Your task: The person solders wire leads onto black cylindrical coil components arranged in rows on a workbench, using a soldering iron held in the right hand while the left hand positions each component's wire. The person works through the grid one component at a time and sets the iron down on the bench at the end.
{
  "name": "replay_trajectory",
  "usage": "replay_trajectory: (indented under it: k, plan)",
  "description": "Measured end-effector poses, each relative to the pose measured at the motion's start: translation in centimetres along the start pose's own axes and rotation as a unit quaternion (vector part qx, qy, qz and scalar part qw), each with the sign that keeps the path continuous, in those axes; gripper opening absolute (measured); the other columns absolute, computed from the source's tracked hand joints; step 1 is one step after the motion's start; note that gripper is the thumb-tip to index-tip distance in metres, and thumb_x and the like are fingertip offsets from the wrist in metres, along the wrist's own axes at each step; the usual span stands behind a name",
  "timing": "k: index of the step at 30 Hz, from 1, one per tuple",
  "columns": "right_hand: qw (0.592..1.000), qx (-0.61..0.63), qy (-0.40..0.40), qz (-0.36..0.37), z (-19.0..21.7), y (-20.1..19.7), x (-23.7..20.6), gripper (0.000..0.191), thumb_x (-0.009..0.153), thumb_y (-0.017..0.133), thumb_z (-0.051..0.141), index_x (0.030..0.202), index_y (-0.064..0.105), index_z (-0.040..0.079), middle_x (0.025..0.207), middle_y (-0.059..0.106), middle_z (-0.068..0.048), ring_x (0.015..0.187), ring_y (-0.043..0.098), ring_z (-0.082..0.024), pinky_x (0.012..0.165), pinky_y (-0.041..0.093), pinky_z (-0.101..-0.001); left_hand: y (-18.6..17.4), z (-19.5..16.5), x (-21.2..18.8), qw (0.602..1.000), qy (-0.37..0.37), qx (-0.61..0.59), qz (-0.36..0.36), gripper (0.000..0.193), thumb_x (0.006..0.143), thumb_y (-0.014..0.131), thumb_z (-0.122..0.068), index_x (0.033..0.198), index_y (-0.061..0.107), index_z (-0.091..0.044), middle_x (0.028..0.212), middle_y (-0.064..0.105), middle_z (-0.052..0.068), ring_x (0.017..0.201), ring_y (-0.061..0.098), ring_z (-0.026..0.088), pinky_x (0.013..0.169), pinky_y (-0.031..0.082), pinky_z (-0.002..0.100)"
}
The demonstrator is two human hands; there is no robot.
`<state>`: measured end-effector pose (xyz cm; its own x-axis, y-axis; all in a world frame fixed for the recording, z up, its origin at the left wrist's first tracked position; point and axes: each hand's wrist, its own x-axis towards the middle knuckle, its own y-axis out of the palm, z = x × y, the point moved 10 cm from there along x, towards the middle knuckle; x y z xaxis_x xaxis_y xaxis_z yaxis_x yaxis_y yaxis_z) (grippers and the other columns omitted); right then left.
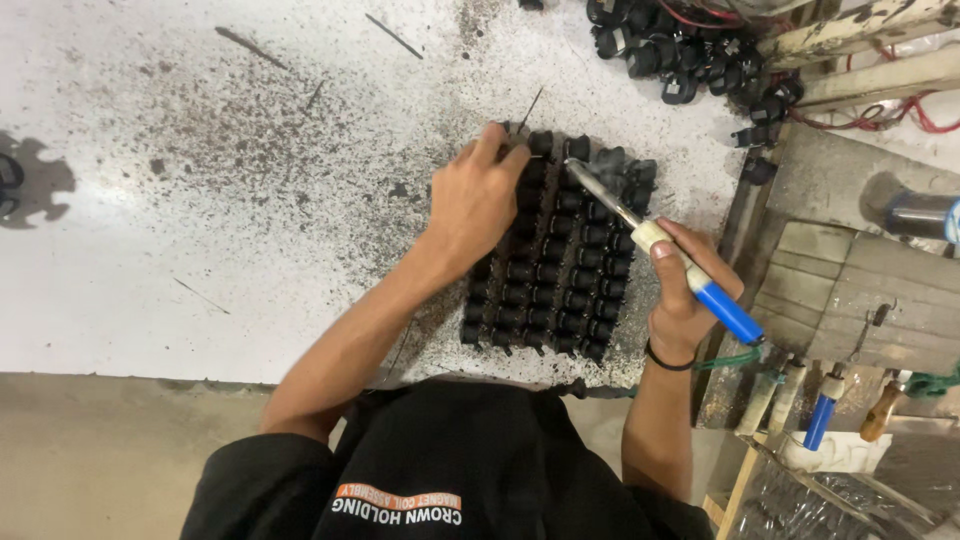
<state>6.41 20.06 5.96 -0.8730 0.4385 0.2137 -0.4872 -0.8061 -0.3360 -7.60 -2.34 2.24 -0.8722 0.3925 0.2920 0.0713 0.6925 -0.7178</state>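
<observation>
Head view: soldering black coils (pixel 560 260) in rows.
Right hand (pixel 685 295) grips iron (pixel 655 240); left hand (pixel 475 200) fingers press coils. Next, tip likely needs careful aim.

The right hand (pixel 685 290) holds a soldering iron (pixel 660 250) over black coils (pixel 555 260) that the left hand (pixel 478 200) steadies.
</observation>
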Motion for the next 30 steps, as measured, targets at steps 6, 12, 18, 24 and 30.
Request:
replay_trajectory:
  k: [6, 12, 18, 24, 30]
  plan:
    - [0.999, -0.041, 0.024, 0.026, 0.1, 2.4, 0.8, 0.029, 0.096, 0.074, 0.009, 0.120, 0.075, -0.007, 0.103, 0.073, -0.014, 0.092, 0.065, -0.017, 0.084, 0.049, -0.0259, 2.7, 1.3, -0.5, 1.000, 0.021, -0.004, 0.005, 0.024, 0.078, 0.067, -0.001, 0.101, 0.073, -0.005, 0.109, 0.062, 0.012, 0.099, 0.064, 0.029, 0.060, 0.060, 0.039]
    - [0.995, -0.087, 0.013, 0.051, 1.3, 3.5, 1.2, 0.029, 0.097, 0.073, 0.010, 0.121, 0.075, -0.007, 0.102, 0.072, -0.013, 0.088, 0.064, -0.015, 0.082, 0.048, -0.0242, 3.2, 1.6, -0.1, 0.999, 0.025, -0.008, 0.023, 0.017, 0.078, 0.068, -0.004, 0.095, 0.071, -0.004, 0.108, 0.062, 0.014, 0.099, 0.063, 0.030, 0.057, 0.059, 0.041]
    - [0.994, -0.090, 0.007, 0.054, 1.7, 4.1, 1.4, 0.030, 0.098, 0.075, 0.011, 0.121, 0.075, -0.007, 0.099, 0.070, -0.013, 0.086, 0.062, -0.015, 0.079, 0.046, -0.0248, 2.8, 1.6, 0.0, 1.000, 0.022, -0.008, 0.017, 0.012, 0.079, 0.068, -0.005, 0.091, 0.069, -0.004, 0.107, 0.061, 0.012, 0.099, 0.062, 0.030, 0.058, 0.060, 0.042]
    - [0.992, -0.113, -0.013, 0.060, 2.2, 4.0, 1.7, 0.030, 0.098, 0.077, 0.014, 0.120, 0.075, -0.005, 0.099, 0.072, -0.013, 0.085, 0.064, -0.015, 0.078, 0.048, -0.0243, 2.8, 1.5, 0.0, 1.000, 0.018, 0.000, 0.018, 0.014, 0.077, 0.068, -0.004, 0.091, 0.069, -0.003, 0.105, 0.061, 0.012, 0.099, 0.063, 0.030, 0.057, 0.060, 0.041]
    - [0.989, -0.124, -0.020, 0.078, 1.9, 4.7, 1.9, 0.028, 0.099, 0.078, 0.013, 0.121, 0.076, -0.004, 0.101, 0.074, -0.014, 0.086, 0.065, -0.016, 0.077, 0.048, -0.0249, 3.3, 1.4, -0.1, 1.000, 0.027, 0.006, 0.013, 0.015, 0.079, 0.069, -0.003, 0.094, 0.071, -0.001, 0.104, 0.061, 0.013, 0.098, 0.062, 0.028, 0.054, 0.059, 0.037]
